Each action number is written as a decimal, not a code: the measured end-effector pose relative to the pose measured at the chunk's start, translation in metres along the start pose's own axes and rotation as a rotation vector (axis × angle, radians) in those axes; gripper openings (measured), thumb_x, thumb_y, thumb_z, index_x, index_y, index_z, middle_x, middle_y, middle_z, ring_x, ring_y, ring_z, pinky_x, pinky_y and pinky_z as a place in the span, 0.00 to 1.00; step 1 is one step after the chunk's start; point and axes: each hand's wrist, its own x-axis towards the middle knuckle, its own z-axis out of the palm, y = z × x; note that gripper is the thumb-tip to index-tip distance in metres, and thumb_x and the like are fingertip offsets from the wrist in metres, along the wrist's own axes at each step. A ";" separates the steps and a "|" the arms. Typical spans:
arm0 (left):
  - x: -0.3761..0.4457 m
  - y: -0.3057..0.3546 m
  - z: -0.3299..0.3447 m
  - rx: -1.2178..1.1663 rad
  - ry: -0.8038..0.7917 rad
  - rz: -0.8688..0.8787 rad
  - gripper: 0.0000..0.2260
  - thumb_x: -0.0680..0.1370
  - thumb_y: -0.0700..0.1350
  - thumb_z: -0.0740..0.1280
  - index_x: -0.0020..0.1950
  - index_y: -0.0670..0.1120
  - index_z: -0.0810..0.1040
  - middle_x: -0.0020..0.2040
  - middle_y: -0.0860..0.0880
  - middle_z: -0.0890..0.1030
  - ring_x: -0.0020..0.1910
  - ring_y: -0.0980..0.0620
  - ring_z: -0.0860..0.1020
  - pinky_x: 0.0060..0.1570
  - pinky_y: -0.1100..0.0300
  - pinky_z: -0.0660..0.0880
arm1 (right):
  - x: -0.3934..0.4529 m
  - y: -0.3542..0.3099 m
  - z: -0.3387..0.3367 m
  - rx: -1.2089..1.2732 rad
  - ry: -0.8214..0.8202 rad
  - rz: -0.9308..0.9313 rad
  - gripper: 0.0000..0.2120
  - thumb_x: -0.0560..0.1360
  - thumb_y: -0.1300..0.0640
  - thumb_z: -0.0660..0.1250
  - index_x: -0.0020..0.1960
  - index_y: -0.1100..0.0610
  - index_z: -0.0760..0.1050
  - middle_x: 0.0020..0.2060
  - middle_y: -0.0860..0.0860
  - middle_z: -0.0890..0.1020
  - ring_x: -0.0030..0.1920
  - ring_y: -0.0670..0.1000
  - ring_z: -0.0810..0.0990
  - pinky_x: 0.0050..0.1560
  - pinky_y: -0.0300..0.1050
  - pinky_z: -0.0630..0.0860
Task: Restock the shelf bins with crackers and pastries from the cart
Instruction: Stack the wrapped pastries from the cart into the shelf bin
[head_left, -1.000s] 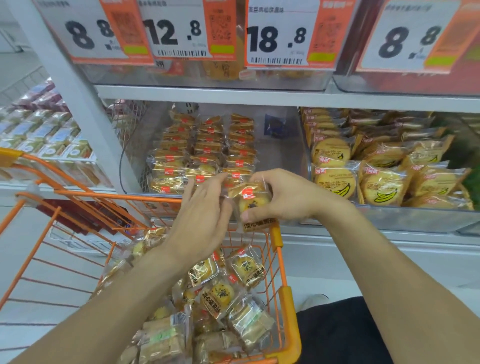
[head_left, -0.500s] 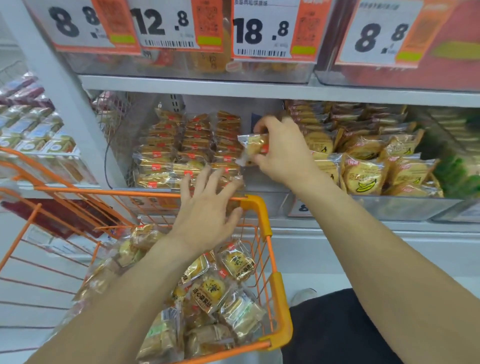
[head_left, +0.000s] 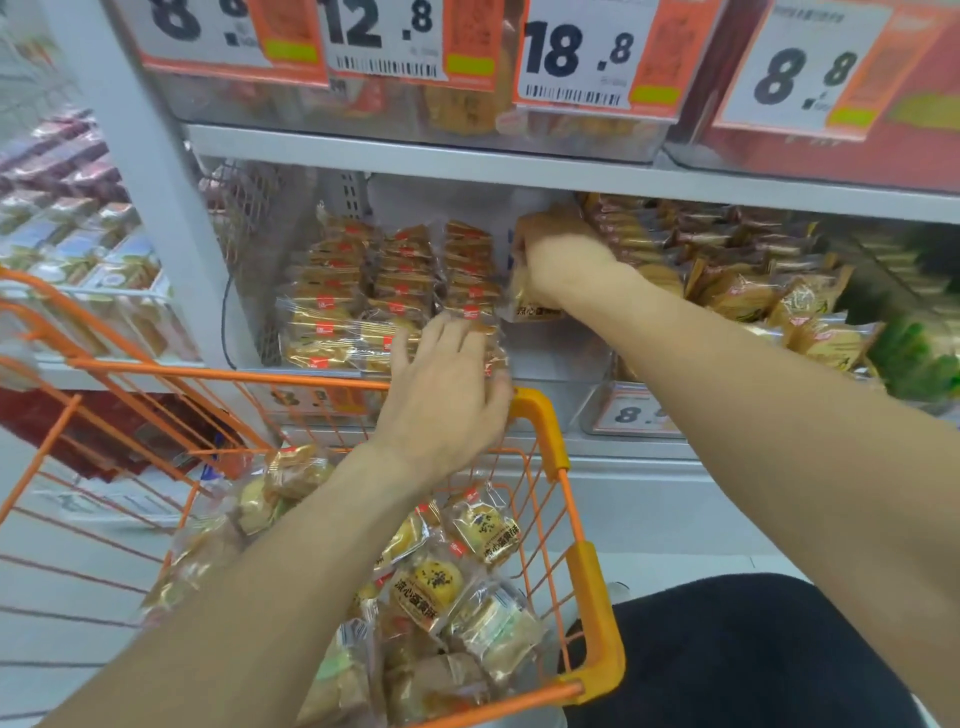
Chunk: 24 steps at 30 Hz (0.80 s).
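My right hand (head_left: 558, 254) reaches deep into the clear shelf bin (head_left: 550, 358) and grips a wrapped pastry (head_left: 532, 304), held upright at the right end of the stacked rows. Rows of wrapped pastries (head_left: 384, 291) fill the left part of that bin. My left hand (head_left: 447, 389) hovers with straight, spread fingers over the bin's front edge, just above the orange cart's rim (head_left: 540, 410); it holds nothing. The orange wire cart (head_left: 597, 613) below holds several wrapped pastries (head_left: 431, 582).
A neighbouring bin on the right holds banana-print pastry packs (head_left: 810, 322). Price tags (head_left: 576, 52) hang from the upper shelf's bins. A grey shelf upright (head_left: 150, 171) stands at left, with boxed goods (head_left: 67, 228) beyond it. My dark-clothed leg (head_left: 737, 654) is right of the cart.
My right hand carried the pastry from above the cart up and deeper into the bin. My left hand let go of it and now hovers open near the bin's front.
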 end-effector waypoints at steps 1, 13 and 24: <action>0.009 0.002 -0.003 0.028 0.040 0.001 0.23 0.77 0.52 0.51 0.64 0.44 0.74 0.67 0.46 0.73 0.72 0.46 0.65 0.73 0.43 0.54 | -0.005 0.004 0.002 0.012 0.001 -0.029 0.14 0.77 0.62 0.67 0.62 0.59 0.75 0.60 0.60 0.77 0.59 0.62 0.78 0.54 0.51 0.75; 0.154 -0.024 0.046 0.234 -0.247 -0.025 0.26 0.83 0.53 0.50 0.80 0.48 0.53 0.82 0.46 0.49 0.80 0.47 0.45 0.77 0.43 0.43 | -0.022 0.023 0.022 -0.038 0.171 -0.143 0.17 0.80 0.61 0.62 0.69 0.57 0.71 0.63 0.58 0.74 0.63 0.61 0.76 0.59 0.51 0.74; 0.151 -0.043 0.051 0.167 -0.263 -0.035 0.26 0.84 0.54 0.45 0.81 0.49 0.47 0.82 0.50 0.45 0.80 0.50 0.42 0.76 0.41 0.40 | 0.024 -0.002 0.004 -0.090 -0.030 0.029 0.12 0.78 0.60 0.68 0.61 0.58 0.79 0.57 0.55 0.81 0.59 0.58 0.80 0.48 0.46 0.70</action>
